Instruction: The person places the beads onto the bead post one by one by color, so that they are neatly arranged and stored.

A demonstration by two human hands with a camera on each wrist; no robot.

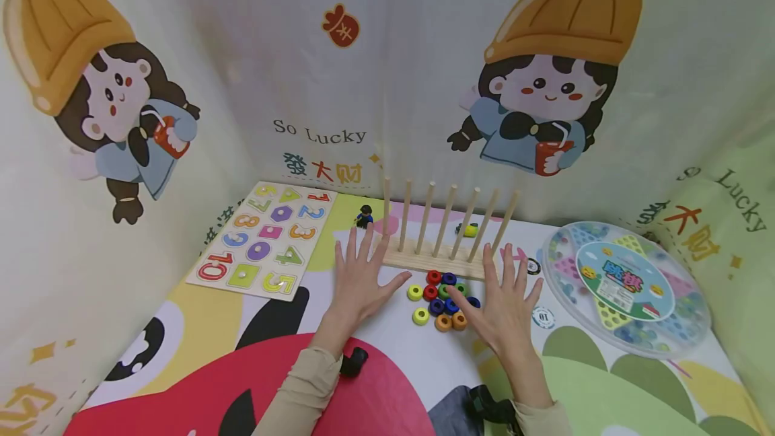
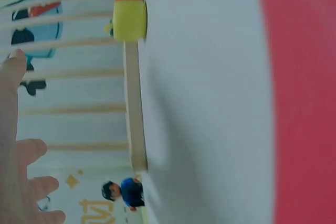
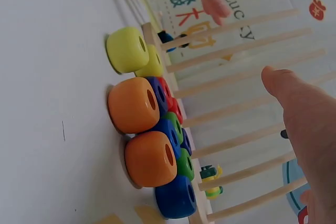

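Both hands are spread with straight fingers and hold nothing. The left hand (image 1: 358, 282) hovers left of a loose cluster of coloured beads, its fingertips by the left end of a wooden peg rack (image 1: 393, 258). On the other side, the right hand (image 1: 507, 315) hovers at the cluster's right edge, its thumb covering part of it. The beads have holes: yellow beads (image 1: 420, 316), orange beads (image 1: 444, 322), red beads (image 1: 433, 277), plus blue and green ones. Several upright pegs on the rack carry no beads. In the right wrist view, an orange bead (image 3: 151, 159) lies apart from the thumb (image 3: 296, 108).
A number-and-shape puzzle board (image 1: 260, 241) lies at the left. At the right is a round clear game box (image 1: 626, 281). A small figurine (image 1: 364, 216) and a yellow-green toy (image 1: 469, 229) stand by the rack. Round chips (image 1: 543, 317) lie near the right hand. A printed curtain (image 1: 387, 86) hangs behind.
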